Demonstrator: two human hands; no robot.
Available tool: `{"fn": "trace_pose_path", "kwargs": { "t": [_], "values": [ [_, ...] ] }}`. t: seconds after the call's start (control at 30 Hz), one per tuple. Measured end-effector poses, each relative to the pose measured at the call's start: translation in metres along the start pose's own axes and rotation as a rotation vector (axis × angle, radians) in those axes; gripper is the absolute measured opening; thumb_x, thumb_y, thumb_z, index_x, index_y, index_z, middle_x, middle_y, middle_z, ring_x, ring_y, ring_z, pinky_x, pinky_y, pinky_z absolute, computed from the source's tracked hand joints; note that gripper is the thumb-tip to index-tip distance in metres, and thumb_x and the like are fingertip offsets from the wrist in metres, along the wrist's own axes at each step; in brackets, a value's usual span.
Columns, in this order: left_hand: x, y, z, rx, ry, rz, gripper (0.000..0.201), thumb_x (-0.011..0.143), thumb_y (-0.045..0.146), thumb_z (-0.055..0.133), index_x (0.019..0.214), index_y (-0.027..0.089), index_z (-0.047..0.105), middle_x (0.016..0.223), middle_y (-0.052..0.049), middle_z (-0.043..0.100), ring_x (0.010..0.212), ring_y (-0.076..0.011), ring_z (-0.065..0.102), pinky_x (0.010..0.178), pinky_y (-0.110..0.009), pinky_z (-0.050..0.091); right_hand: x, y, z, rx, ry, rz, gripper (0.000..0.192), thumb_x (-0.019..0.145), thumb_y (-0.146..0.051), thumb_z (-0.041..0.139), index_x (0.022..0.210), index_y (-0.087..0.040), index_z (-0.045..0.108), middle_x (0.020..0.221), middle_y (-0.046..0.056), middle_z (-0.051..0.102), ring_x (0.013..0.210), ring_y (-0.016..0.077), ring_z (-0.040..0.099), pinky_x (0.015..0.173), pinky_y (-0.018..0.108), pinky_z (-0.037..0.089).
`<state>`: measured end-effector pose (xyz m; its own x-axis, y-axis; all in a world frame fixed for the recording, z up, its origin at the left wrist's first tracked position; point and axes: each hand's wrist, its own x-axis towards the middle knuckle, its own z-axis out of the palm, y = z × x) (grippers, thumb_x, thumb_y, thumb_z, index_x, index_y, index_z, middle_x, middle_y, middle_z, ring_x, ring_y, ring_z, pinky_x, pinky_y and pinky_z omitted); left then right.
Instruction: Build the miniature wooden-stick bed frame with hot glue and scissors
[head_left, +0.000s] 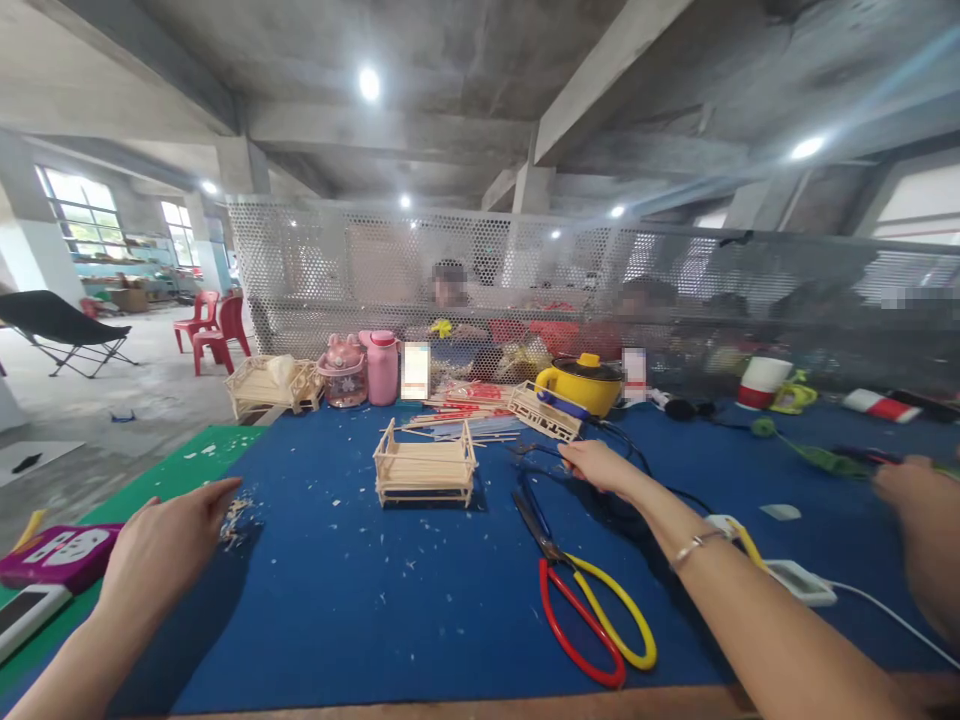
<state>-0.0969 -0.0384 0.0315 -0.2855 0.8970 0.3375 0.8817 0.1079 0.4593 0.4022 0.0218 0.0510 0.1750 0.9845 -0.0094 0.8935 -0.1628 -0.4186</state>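
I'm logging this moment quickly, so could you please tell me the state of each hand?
Left hand: open, palm down, holding nothing, by wood shavings.
Right hand: fingers curled at a black cable; grip cannot be told.

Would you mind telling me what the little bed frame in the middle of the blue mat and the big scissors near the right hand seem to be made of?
The little bed frame looks like pale, unfinished wooden sticks: flat light slats, with matching splinters around it on the blue mat. The scissors seem to have dark metal blades and glossy handle loops, one red, one yellow, probably plastic or a rubbery coating. The right hand is beside them.
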Motion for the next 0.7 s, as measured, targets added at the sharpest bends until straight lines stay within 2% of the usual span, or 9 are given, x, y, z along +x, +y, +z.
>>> {"fn": "trace_pose_path", "kwargs": {
  "t": [0.07, 0.13, 0.23, 0.33, 0.4, 0.43, 0.53, 0.63, 0.7],
  "values": [
    [-0.002, 0.001, 0.001, 0.099, -0.051, 0.030, 0.038, 0.079, 0.043, 0.049, 0.103, 0.020, 0.068, 0.081, -0.006, 0.074, 0.083, -0.0340, 0.066, 0.067, -0.033, 0.043, 0.014, 0.000, 0.007, -0.085, -0.007, -0.031, 0.028, 0.091, -0.038, 0.050, 0.104, -0.014, 0.059, 0.099, 0.005, 0.063, 0.081, 0.0151, 0.061, 0.071, 0.033, 0.052],
    [-0.005, 0.001, 0.004, 0.133, -0.117, 0.040, 0.040, 0.081, 0.046, 0.047, 0.105, 0.021, 0.066, 0.090, -0.004, 0.074, 0.085, -0.0303, 0.067, 0.067, -0.031, 0.043, 0.024, -0.001, 0.013, -0.168, 0.013, -0.066, 0.031, 0.090, -0.035, 0.054, 0.114, -0.017, 0.056, 0.115, 0.007, 0.059, 0.096, 0.0185, 0.060, 0.082, 0.039, 0.051],
    [-0.002, 0.010, 0.015, 0.034, -0.135, 0.093, 0.045, 0.079, 0.050, 0.047, 0.108, 0.020, 0.064, 0.090, -0.004, 0.072, 0.078, -0.0250, 0.066, 0.068, -0.030, 0.044, 0.029, -0.008, 0.019, -0.269, 0.065, -0.116, 0.032, 0.090, -0.034, 0.054, 0.117, -0.017, 0.055, 0.120, 0.008, 0.057, 0.102, 0.0206, 0.058, 0.087, 0.043, 0.049],
    [0.016, 0.037, 0.029, -0.104, -0.134, 0.187, 0.051, 0.079, 0.049, 0.045, 0.114, 0.016, 0.061, 0.094, -0.008, 0.069, 0.079, -0.0228, 0.064, 0.072, -0.030, 0.046, 0.023, -0.029, 0.024, -0.316, 0.119, -0.188, 0.033, 0.090, -0.023, 0.051, 0.121, -0.015, 0.053, 0.129, 0.013, 0.052, 0.116, 0.0241, 0.050, 0.096, 0.043, 0.040],
    [0.033, 0.060, 0.042, -0.124, -0.250, 0.240, 0.043, 0.079, 0.034, 0.042, 0.112, 0.016, 0.063, 0.100, -0.010, 0.069, 0.086, -0.0232, 0.063, 0.076, -0.031, 0.045, 0.011, -0.048, 0.028, -0.319, 0.097, -0.238, 0.033, 0.086, -0.015, 0.051, 0.118, -0.015, 0.056, 0.126, 0.015, 0.056, 0.115, 0.0244, 0.052, 0.092, 0.036, 0.040],
    [0.042, 0.071, 0.049, -0.131, -0.315, 0.273, 0.037, 0.075, 0.028, 0.045, 0.103, 0.017, 0.067, 0.099, -0.010, 0.070, 0.089, -0.0230, 0.062, 0.077, -0.030, 0.044, 0.004, -0.057, 0.031, -0.317, 0.058, -0.259, 0.030, 0.083, -0.016, 0.054, 0.112, -0.016, 0.060, 0.118, 0.013, 0.061, 0.108, 0.0241, 0.056, 0.086, 0.032, 0.042],
    [0.056, 0.093, 0.073, -0.152, -0.528, 0.330, 0.022, 0.055, 0.018, 0.060, 0.075, 0.018, 0.070, 0.073, -0.004, 0.069, 0.070, -0.0204, 0.062, 0.063, -0.025, 0.043, -0.023, -0.080, 0.043, -0.303, -0.069, -0.306, 0.022, 0.069, -0.033, 0.069, 0.087, -0.021, 0.067, 0.090, 0.007, 0.071, 0.083, 0.0237, 0.065, 0.066, 0.029, 0.042],
    [0.051, 0.097, 0.092, -0.217, -0.705, 0.379, 0.019, 0.048, 0.020, 0.068, 0.067, 0.018, 0.067, 0.062, 0.002, 0.065, 0.060, -0.0166, 0.057, 0.055, -0.023, 0.040, -0.041, -0.090, 0.062, -0.261, -0.060, -0.334, 0.035, 0.071, -0.049, 0.065, 0.091, -0.020, 0.067, 0.091, 0.010, 0.071, 0.085, 0.0272, 0.065, 0.064, 0.030, 0.041],
    [0.043, 0.095, 0.099, -0.269, -0.731, 0.380, 0.022, 0.053, 0.029, 0.069, 0.072, 0.017, 0.067, 0.067, 0.001, 0.065, 0.062, -0.0158, 0.057, 0.057, -0.023, 0.040, -0.043, -0.093, 0.075, -0.217, -0.039, -0.351, 0.037, 0.074, -0.047, 0.062, 0.098, -0.020, 0.066, 0.096, 0.012, 0.071, 0.089, 0.0283, 0.065, 0.066, 0.031, 0.041]
  ]
}}
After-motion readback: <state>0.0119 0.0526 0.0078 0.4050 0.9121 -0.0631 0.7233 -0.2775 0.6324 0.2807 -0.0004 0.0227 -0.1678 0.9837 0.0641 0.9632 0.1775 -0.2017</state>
